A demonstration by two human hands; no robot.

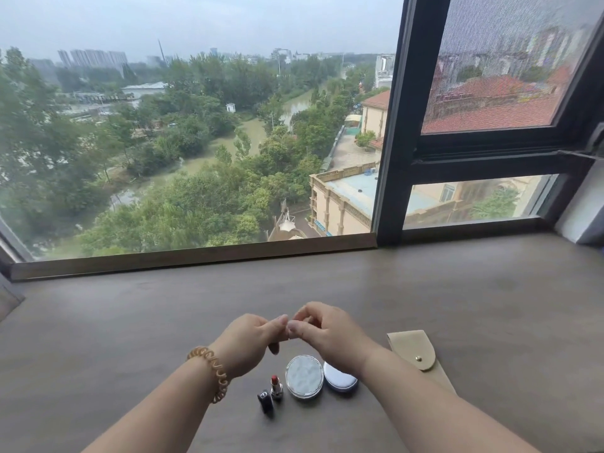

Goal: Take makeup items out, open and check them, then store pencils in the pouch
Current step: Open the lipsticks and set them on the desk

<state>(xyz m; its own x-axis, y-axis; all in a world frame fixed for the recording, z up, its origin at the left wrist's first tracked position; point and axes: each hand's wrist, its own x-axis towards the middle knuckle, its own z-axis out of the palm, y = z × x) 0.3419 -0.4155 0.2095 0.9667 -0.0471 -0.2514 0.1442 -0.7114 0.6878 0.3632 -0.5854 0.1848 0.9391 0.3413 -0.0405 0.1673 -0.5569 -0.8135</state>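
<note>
My left hand (253,338) and my right hand (327,331) meet fingertip to fingertip above the brown table (130,322). Both pinch a small slim item (274,349) that is almost wholly hidden; only a dark end shows under the left fingers. Below the hands stand an open red lipstick (276,385), its black cap (265,400), a round compact (304,376) and a white-and-blue round cushion piece (340,378). A beige pouch (416,353) with a brass snap lies to the right, partly under my right forearm.
A large window (196,142) with a wooden sill runs along the table's far edge. A dark window frame (390,142) and a mesh screen stand at the back right. A coiled hair tie (214,371) circles my left wrist.
</note>
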